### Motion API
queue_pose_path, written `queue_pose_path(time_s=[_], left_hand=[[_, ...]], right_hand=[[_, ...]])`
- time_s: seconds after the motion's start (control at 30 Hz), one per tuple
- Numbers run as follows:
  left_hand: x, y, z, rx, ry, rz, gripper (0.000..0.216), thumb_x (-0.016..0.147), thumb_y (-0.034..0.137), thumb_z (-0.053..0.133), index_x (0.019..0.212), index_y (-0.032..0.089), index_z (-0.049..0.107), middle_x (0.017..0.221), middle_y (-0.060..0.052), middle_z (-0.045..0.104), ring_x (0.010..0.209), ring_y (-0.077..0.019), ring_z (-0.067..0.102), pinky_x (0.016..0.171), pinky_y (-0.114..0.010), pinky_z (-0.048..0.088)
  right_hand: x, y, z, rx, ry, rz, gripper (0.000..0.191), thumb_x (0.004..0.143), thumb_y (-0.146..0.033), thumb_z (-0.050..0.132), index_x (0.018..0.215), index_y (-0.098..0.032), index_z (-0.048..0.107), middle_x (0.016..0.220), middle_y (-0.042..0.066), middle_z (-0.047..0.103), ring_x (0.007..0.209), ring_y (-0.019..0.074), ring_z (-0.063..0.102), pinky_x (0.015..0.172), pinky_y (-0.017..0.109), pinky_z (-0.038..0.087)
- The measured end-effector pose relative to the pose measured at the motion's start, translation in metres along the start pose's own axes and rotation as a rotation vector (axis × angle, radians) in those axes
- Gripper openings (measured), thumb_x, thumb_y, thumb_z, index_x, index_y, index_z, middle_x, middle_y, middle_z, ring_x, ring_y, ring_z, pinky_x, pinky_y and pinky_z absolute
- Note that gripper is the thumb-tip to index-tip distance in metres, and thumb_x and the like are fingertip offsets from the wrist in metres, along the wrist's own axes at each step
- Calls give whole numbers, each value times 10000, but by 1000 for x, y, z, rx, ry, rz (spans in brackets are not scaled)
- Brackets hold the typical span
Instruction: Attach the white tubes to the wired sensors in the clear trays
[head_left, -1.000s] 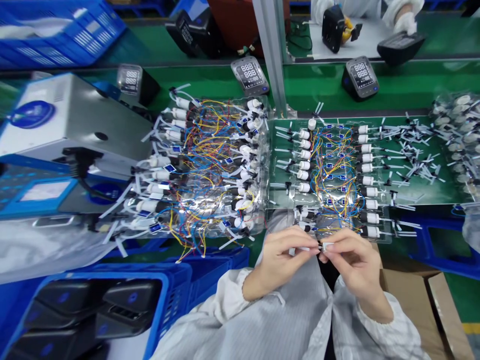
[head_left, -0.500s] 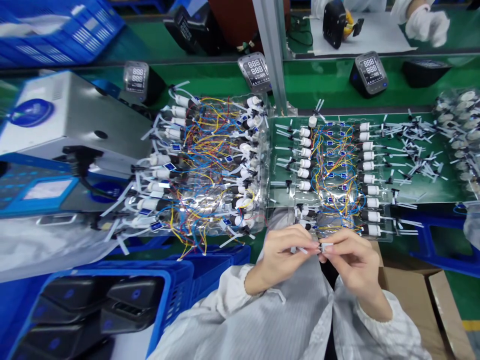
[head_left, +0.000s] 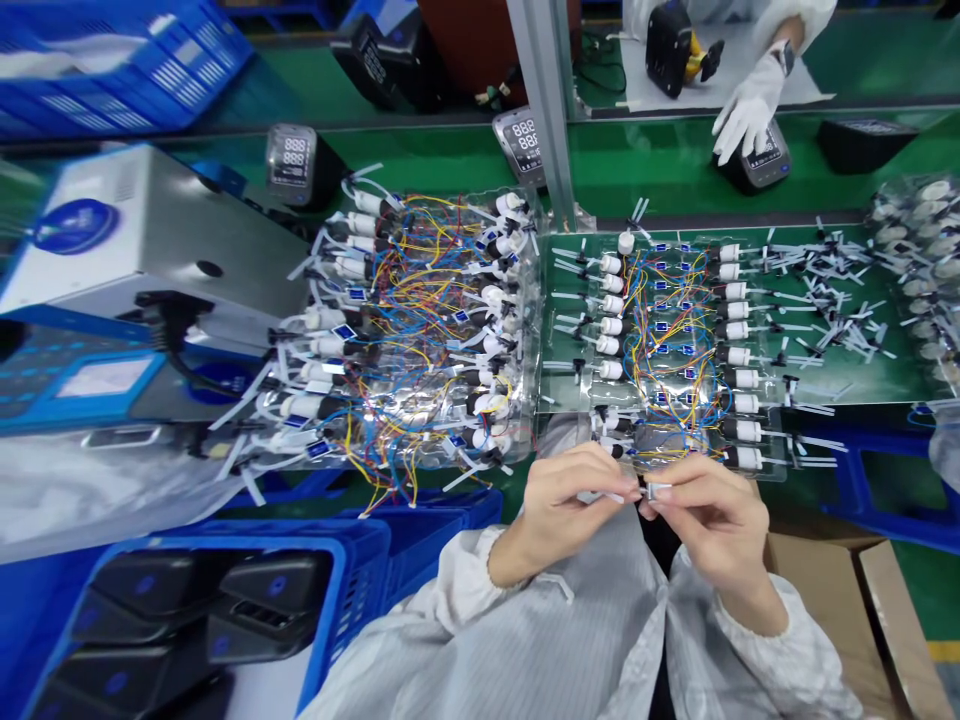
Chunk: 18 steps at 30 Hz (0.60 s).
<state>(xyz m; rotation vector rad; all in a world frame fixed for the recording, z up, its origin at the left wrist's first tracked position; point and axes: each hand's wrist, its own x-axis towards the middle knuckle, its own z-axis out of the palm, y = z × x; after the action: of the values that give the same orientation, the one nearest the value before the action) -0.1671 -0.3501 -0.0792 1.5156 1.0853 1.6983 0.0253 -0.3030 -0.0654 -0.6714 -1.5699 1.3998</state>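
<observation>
In front of the near edge of the bench, my left hand (head_left: 574, 500) pinches the thin end of a short white tube piece, mostly hidden by the fingers. My right hand (head_left: 709, 520) is closed on a small silver-white part (head_left: 658, 491). The fingertips of both hands almost meet there, and a dark bit shows between them. Just beyond my hands lies a clear plastic tray (head_left: 675, 440) with rows of small white-capped pumps (head_left: 748, 431) and coloured wires. Short white tubes with black connectors (head_left: 840, 290) lie loose to its right.
To the left sits another tray of wired pumps (head_left: 420, 330), beside a grey metal machine box (head_left: 217, 240). Black monitors (head_left: 292, 165) stand along the green conveyor. A co-worker's gloved hand (head_left: 750, 112) touches one. A blue crate (head_left: 360, 570) and a cardboard box (head_left: 825, 590) flank me.
My hands stay nearly in place, with the small part turned slightly between the fingers. The co-worker's gloved hand has come left and down onto a monitor. Monitors on the conveyor have shifted slightly right.
</observation>
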Motion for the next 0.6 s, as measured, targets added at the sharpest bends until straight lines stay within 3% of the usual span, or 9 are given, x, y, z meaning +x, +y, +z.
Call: queue_pose_path(time_s=[0.27,0.47,0.53,0.6], left_hand=[[0,-1,4,-32,-31,-8,175,906,80,755,1010,212,806,863,-63,806,799,-183,757,725,-303,624],[4,5,9,-47,-44,-5,135,930,132,754,1014,223,807,847,-62,806,784,-185,755,714,-306,624],[8,12,9,-60,-52,16,100,950,180,747,1014,236,799,820,-57,797,746,-185,744,681,-315,616],[15,17,8,-64,0,78,67,962,227,742,1004,253,788,773,-46,775,680,-180,720,613,-311,592]], right_hand=[[5,3,-4,-32,-49,15,281,890,-50,743,1023,-283,826,988,59,808,786,189,770,692,337,671],[5,-2,-4,-44,0,-5,181,911,-131,753,987,-277,829,956,67,810,774,196,761,661,330,652],[7,-6,-9,-54,-41,8,207,901,-180,784,1077,-285,817,983,74,806,775,200,746,655,334,638],[11,-11,-18,-91,-134,70,351,858,-242,845,1200,-288,780,958,61,796,725,189,714,616,319,606]])
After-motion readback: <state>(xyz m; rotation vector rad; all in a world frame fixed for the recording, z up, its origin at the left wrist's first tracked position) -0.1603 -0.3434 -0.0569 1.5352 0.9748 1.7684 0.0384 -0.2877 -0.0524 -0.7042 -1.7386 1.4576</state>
